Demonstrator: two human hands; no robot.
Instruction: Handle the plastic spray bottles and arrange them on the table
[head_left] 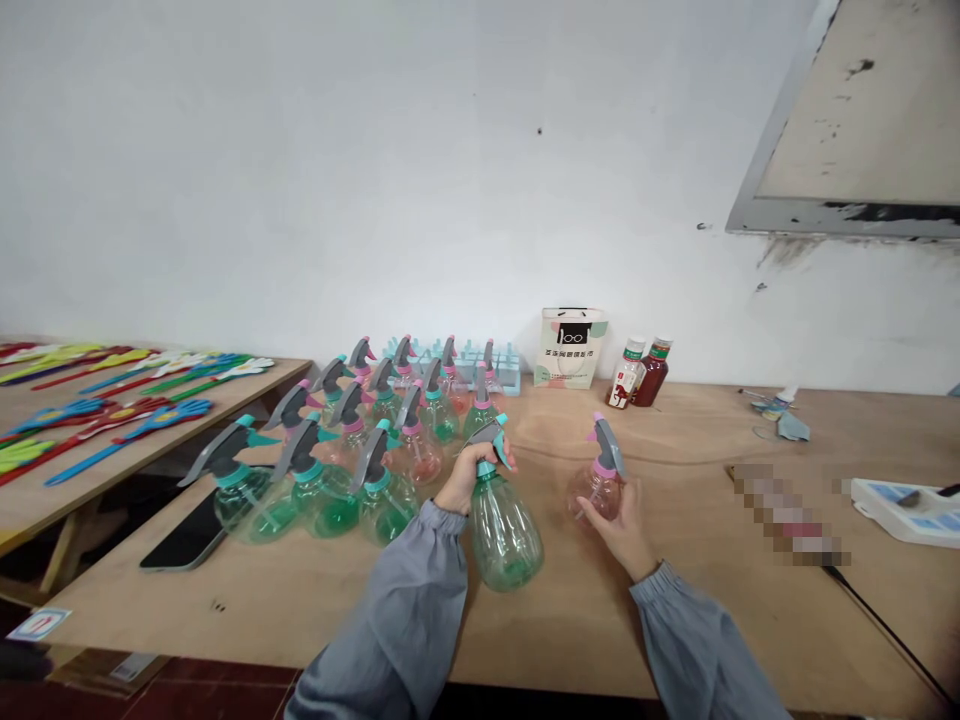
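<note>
My left hand (469, 478) is wrapped round the neck and trigger head of a green spray bottle (506, 535), which tilts above the table. On the right, my right hand (624, 528) has its thumb and fingers round the body of a pink spray bottle (589, 490) with a grey and pink head. To the left stand several more spray bottles in rows, some green (330, 500), some pink (424, 458). The fingers behind the pink bottle are partly hidden.
A black phone (184, 535) lies at the left. Behind stand a pale blue rack (511, 370), a paper bag (568, 350) and two red-brown bottles (651, 375). At right are a white tray (874, 495) and a cable (885, 600). Colourful hand-shaped sticks (161, 420) cover another table.
</note>
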